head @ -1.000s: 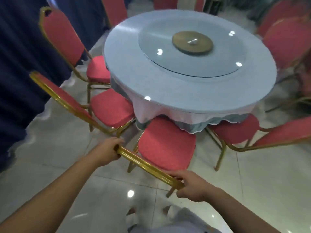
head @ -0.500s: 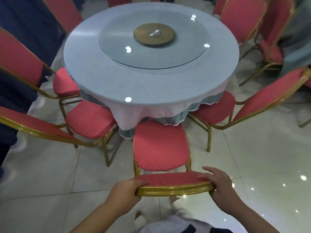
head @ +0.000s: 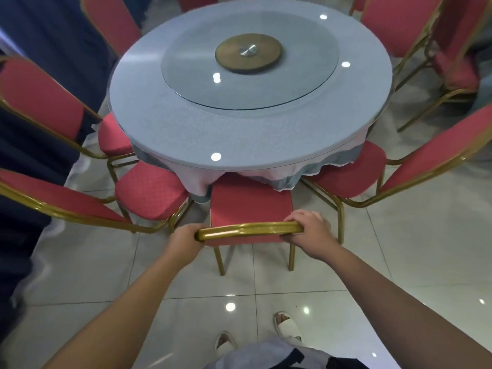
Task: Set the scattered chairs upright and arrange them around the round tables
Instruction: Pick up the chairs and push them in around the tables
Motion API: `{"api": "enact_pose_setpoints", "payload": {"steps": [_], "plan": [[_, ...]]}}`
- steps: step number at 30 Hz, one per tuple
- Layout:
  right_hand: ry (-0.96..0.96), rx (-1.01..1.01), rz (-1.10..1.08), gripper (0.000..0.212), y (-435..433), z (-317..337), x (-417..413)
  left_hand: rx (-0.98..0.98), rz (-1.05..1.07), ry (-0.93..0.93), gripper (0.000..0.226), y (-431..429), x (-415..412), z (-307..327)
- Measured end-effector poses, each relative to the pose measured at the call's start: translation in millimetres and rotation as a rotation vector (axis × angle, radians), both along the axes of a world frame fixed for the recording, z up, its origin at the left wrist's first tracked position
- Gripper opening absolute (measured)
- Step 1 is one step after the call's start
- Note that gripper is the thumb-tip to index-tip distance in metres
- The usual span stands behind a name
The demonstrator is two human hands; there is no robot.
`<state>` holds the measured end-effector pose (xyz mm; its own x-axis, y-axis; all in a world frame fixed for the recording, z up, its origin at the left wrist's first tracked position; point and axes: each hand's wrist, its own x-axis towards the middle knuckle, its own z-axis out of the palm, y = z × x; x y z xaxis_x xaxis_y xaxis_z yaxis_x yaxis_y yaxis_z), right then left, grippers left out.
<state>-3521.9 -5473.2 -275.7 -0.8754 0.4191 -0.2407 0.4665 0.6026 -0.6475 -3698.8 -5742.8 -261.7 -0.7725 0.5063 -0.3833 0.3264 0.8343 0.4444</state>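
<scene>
A red-cushioned chair with a gold frame (head: 250,206) stands upright in front of me, its seat partly under the cloth of the round table (head: 186,123). My left hand (head: 186,237) grips the left end of the chair's gold top rail. My right hand (head: 308,230) grips the right end of the same rail. The table carries a glass turntable (head: 306,75) with a brass hub. Two more red chairs (head: 149,193) stand at the table's left and one (head: 351,174) at its right, all upright with seats toward the table.
Further red chairs (head: 399,25) stand behind the table at the upper right. A dark blue drape (head: 32,145) hangs along the left side. Glossy white floor tiles (head: 399,249) stretch to the right and behind me. My sandalled feet (head: 287,327) show at the bottom.
The chair has turned square to the table and slid forward, its seat now reaching under the tablecloth. Both hands stayed on the top rail, and the view has swung to centre on the table.
</scene>
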Motion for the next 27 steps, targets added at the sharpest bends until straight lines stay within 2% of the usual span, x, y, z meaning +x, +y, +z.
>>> {"api": "enact_pose_setpoints", "payload": {"steps": [4,8,12,14,16,19,22,27], "plan": [[0.044,-0.015,0.023,0.019,7,-5,-9,-0.069,0.025,0.036,0.032,11,-10,0],[0.072,0.004,0.054,0.019,9,-9,-5,-0.007,0.080,0.054,0.032,6,-2,-7],[0.013,-0.007,0.090,0.020,5,-3,-4,-0.001,0.101,0.038,0.028,4,1,-7],[-0.065,0.004,0.107,0.013,5,1,-3,-0.023,0.114,0.040,0.051,-1,2,-8],[-0.115,0.028,0.155,0.031,0,10,-3,-0.001,0.174,0.003,0.078,-10,6,-6],[-0.005,-0.010,0.204,0.053,-17,29,-10,0.077,0.329,-0.059,0.087,-26,12,-1],[0.141,-0.066,0.273,0.045,-54,49,-27,0.089,0.415,-0.069,0.084,-54,17,5],[0.216,-0.063,0.384,0.028,-132,60,-64,0.164,0.431,-0.147,0.079,-121,4,8]]}}
